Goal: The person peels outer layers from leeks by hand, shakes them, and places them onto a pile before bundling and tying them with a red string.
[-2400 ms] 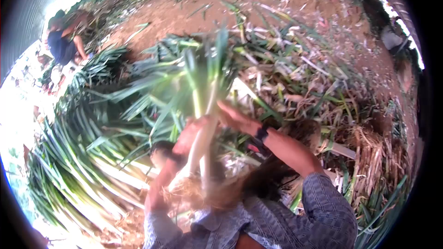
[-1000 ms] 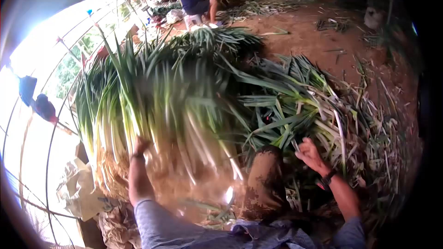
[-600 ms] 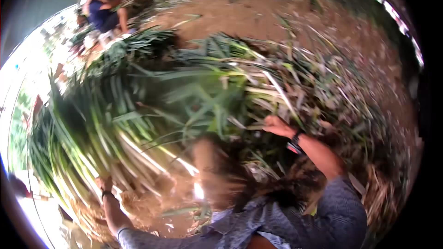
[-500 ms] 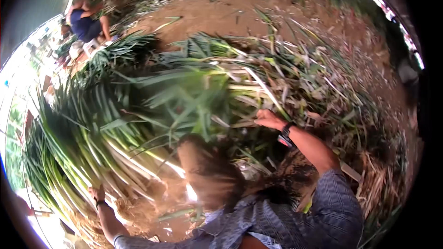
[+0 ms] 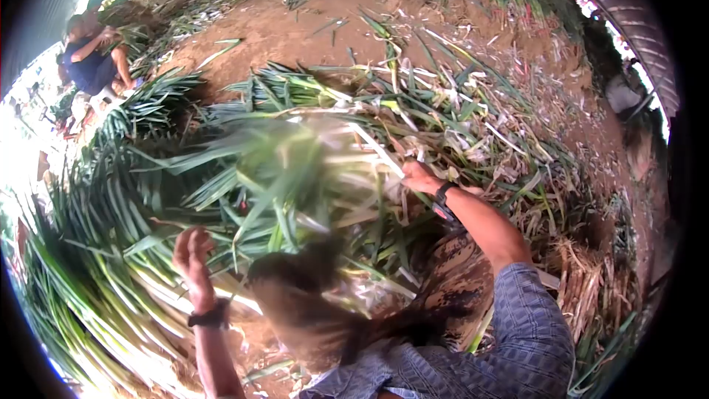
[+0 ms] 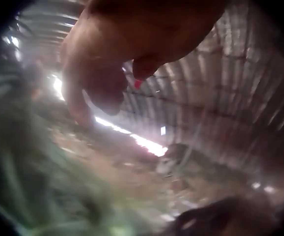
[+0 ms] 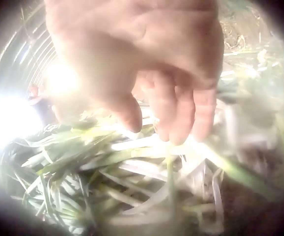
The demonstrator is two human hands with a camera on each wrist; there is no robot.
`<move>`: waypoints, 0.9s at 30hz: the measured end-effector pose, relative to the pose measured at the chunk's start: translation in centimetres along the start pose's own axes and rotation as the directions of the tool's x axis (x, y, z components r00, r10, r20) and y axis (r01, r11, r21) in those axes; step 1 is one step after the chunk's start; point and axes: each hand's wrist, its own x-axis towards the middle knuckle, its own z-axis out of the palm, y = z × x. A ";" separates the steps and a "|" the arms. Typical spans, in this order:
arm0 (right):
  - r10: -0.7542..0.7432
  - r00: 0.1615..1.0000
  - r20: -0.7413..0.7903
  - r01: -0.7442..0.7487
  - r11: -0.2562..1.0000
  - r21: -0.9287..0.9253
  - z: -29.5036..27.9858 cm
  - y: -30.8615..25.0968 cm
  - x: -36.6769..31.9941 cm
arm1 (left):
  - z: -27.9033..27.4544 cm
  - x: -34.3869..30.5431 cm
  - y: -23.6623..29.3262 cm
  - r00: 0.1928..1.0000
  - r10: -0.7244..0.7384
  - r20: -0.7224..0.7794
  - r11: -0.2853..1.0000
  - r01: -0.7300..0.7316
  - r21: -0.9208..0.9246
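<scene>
Blue-grey patterned sleeve [image 5: 528, 318]: covers the upper right arm, nearest the viewer.
Trouser legs [image 5: 458, 281]: brown, dark-blotched on the right leg, blurred on the left.
Left wristband [image 5: 210, 314]: black, around the bare wrist.
Left hand [image 5: 193, 258]: raised beside the laid-out stalks, fingers loosely bent and apart, gripping nothing.
Right wristband [image 5: 445, 192]: black, with a red-marked device at its underside; any lettering is too small to read.
Right hand [image 5: 422, 177]: well apart from the left, fingers bent down, thumb separate from them in the wrist view; glare hides whether they pinch the pale stalk at the fingertips.
Green-and-white stalks [image 5: 88, 273]: long, leafy, lying side by side left of the legs, pale ends toward the viewer.
Brown dry stalks [image 5: 587, 281]: bundled at the right.
Loose heap [image 5: 473, 129]: tangled leaves and pale stems around and beyond the right hand.
Earth floor [image 5: 258, 18]: reddish brown, scattered with scraps.
Seated person [image 5: 92, 66]: dark blue clothing, far left.
Corrugated roof [image 5: 620, 7]: ribbed, at the far right.
</scene>
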 end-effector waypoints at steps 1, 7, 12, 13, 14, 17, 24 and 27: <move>-0.028 0.999 -0.016 0.029 0.999 0.044 -0.3 -0.2 1.1 | 5.7 0.7 1.8 0.997 -0.049 0.052 0.995 0.054 -0.089; 0.131 0.990 0.057 -0.128 0.990 -0.056 -0.7 -3.9 8.6 | 25.8 3.4 -1.4 0.858 -0.239 0.454 0.820 0.429 -0.378; 0.168 0.986 -0.014 -0.168 0.986 -0.006 5.5 -1.5 17.4 | 29.1 4.4 -3.4 0.624 -0.227 0.747 0.789 0.568 -0.234; 0.140 0.989 -0.052 -0.139 0.990 0.029 6.6 -1.4 18.8 | 29.3 4.8 -3.7 0.600 -0.119 0.791 0.861 0.459 -0.219; 0.177 0.983 0.036 -0.179 0.983 0.046 6.7 -0.6 19.6 | 29.3 5.1 -4.0 0.563 -0.205 0.800 0.849 0.509 -0.142; -0.075 0.947 0.311 0.040 0.992 0.119 6.6 -0.8 18.9 | 28.8 6.4 -4.7 0.553 -0.305 0.775 0.911 0.408 0.067; -0.275 0.739 0.615 0.608 0.664 -0.435 -3.0 -11.6 8.8 | 32.5 6.3 -6.2 0.735 0.027 0.677 0.813 -0.411 0.413; -0.642 0.680 0.354 0.708 0.449 -0.546 -7.7 -15.9 9.7 | 35.1 4.6 -8.6 0.815 -0.077 0.574 0.951 0.233 -0.204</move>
